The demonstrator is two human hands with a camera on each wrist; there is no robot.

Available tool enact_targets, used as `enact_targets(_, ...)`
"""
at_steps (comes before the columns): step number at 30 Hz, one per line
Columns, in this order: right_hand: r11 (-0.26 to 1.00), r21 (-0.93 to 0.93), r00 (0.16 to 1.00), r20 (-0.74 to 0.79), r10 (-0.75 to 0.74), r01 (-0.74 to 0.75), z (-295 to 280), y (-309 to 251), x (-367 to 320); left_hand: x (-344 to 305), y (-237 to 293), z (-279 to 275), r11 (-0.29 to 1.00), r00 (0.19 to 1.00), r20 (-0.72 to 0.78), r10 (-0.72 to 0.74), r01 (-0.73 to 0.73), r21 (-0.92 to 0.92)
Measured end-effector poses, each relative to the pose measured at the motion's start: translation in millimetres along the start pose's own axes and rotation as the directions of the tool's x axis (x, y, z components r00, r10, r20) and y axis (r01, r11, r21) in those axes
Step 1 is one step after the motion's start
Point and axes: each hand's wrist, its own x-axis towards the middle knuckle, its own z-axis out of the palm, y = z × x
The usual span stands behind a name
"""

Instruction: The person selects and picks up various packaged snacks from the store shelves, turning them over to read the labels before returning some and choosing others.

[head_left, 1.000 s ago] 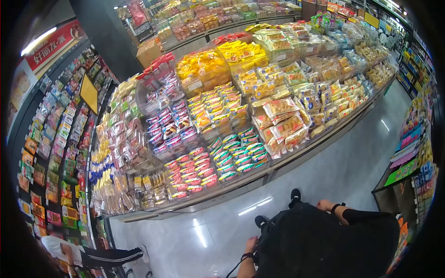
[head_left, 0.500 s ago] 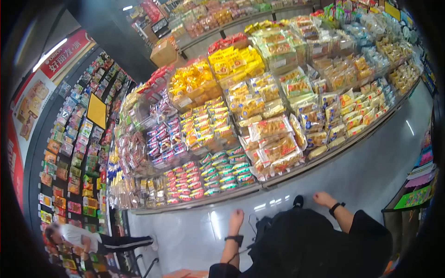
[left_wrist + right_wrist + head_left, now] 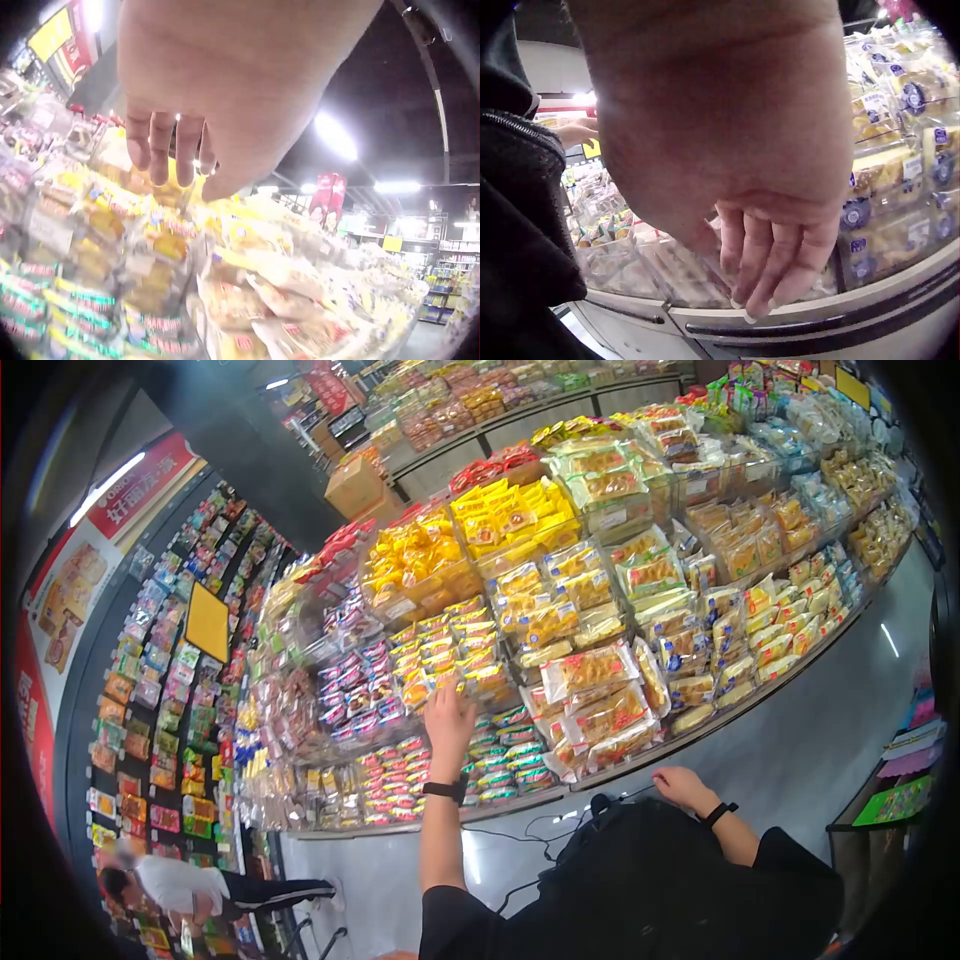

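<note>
My left hand (image 3: 450, 722) reaches out over the snack display, above the green-and-white wrapped snacks (image 3: 511, 745) and near the yellow-and-white packets (image 3: 445, 645). In the left wrist view, its fingers (image 3: 160, 146) bend loosely downward with nothing between them. Down at my right side, my right hand (image 3: 683, 787) hangs by the display's front edge. Its fingers (image 3: 757, 247) are loosely curled and empty in the right wrist view, in front of the bins. Large clear bags of baked pastry (image 3: 595, 672) lie just right of my left hand.
Red-wrapped snacks (image 3: 400, 775) and yellow bags (image 3: 510, 510) fill other bins. A wall rack (image 3: 150, 730) stands at the left, where another person in a white shirt (image 3: 180, 882) is. A low shelf with a green sheet (image 3: 893, 801) is at the right. Cables trail before my body.
My left hand has risen from beside my body and moved forward over the display. The right hand stays low, shifting slightly left. The head view has swung left and closer to the bins.
</note>
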Motion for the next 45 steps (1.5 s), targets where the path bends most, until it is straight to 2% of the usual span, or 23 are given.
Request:
enact_targets(3,0.999,0.026,0.997,-0.072,0.027,-0.025,-5,-9,-3,20,-30,38,0.998,0.994,0.107,0.037,-0.041,0.040)
enact_targets(7,0.998,0.039,0.991,-0.124,0.056,-0.051,-27,-26,-4,25,-37,67,0.998,0.988,0.147,0.057,-0.060,0.016)
enact_targets(8,0.998,0.033,0.991,-0.120,0.064,-0.060,-30,-26,-1,26,-35,70,0.997,0.993,0.099,0.065,-0.069,0.036)
enact_targets(12,0.999,0.034,0.990,-0.135,0.031,-0.027,-39,-25,11,30,-27,78,0.997,0.992,0.111,0.061,-0.065,0.035)
enact_targets(15,1.000,0.016,0.987,-0.163,-0.010,0.013,-46,-15,17,31,-19,80,0.995,0.995,0.023,0.102,-0.102,0.012)
enact_targets(19,0.999,-0.041,0.984,-0.174,-0.027,0.020,-70,-14,17,32,1,59,0.997,0.995,-0.061,0.075,-0.074,0.024)
enact_targets(21,0.996,-0.090,0.981,-0.191,-0.037,0.020,-90,-29,13,29,13,41,0.995,0.988,-0.134,0.082,-0.074,0.062)
enact_targets(23,0.994,-0.075,0.959,-0.266,-0.099,0.081,-109,-51,11,25,36,13,0.997,0.978,-0.195,0.073,-0.064,0.053)
enact_targets(26,0.980,0.028,0.912,-0.371,-0.175,0.199,-130,-105,15,11,64,-24,0.982,0.999,-0.043,0.030,-0.037,-0.183)
enact_targets(27,0.967,0.075,0.895,-0.402,-0.194,0.244,-133,-124,17,6,73,-33,0.959,0.996,-0.005,0.089,-0.087,-0.269)
enact_targets(29,0.945,0.143,0.925,-0.293,-0.243,0.294,-142,-159,20,-9,95,-47,0.910,0.964,0.183,0.195,-0.109,-0.399)
enact_targets(31,0.909,0.232,0.929,-0.219,-0.298,0.346,-146,-195,22,-21,116,-56,0.846,0.903,0.275,0.331,-0.154,-0.511)
enact_targets(33,0.864,0.236,0.895,-0.156,-0.418,0.444,-126,-199,31,-35,130,-57,0.792,0.852,0.368,0.372,-0.084,-0.605)
enact_targets(35,0.877,0.273,0.916,-0.054,-0.397,0.396,-127,-218,29,-44,135,-55,0.727,0.821,0.373,0.432,-0.073,-0.683)
enact_targets(37,0.887,0.260,0.919,0.000,-0.395,0.381,-112,-214,31,-51,134,-58,0.721,0.848,0.372,0.378,-0.017,-0.693)
enact_targets(38,0.887,0.323,0.936,0.007,-0.352,0.331,-107,-211,31,-54,133,-59,0.715,0.860,0.369,0.352,0.008,-0.700)
enact_targets(40,0.847,0.458,0.951,0.012,-0.310,0.270,-105,-210,36,-62,128,-60,0.604,0.858,0.480,0.183,0.287,-0.744)
enact_targets(41,0.820,0.523,0.959,0.015,-0.283,0.233,-106,-211,39,-67,125,-58,0.522,0.833,0.543,0.109,0.417,-0.744)
enact_targets(42,0.782,0.604,0.971,0.054,-0.233,0.155,-106,-212,42,-81,117,-36,0.365,0.867,0.494,0.067,0.440,-0.821)
enact_targets(43,0.719,0.694,0.979,0.128,-0.158,0.025,-103,-214,45,-87,121,-30,0.301,0.863,0.505,-0.025,0.488,-0.819)
enact_targets(45,0.558,0.826,0.986,0.145,-0.076,-0.079,-94,-226,52,-88,137,-33,0.013,0.808,0.573,-0.136,0.580,-0.814)
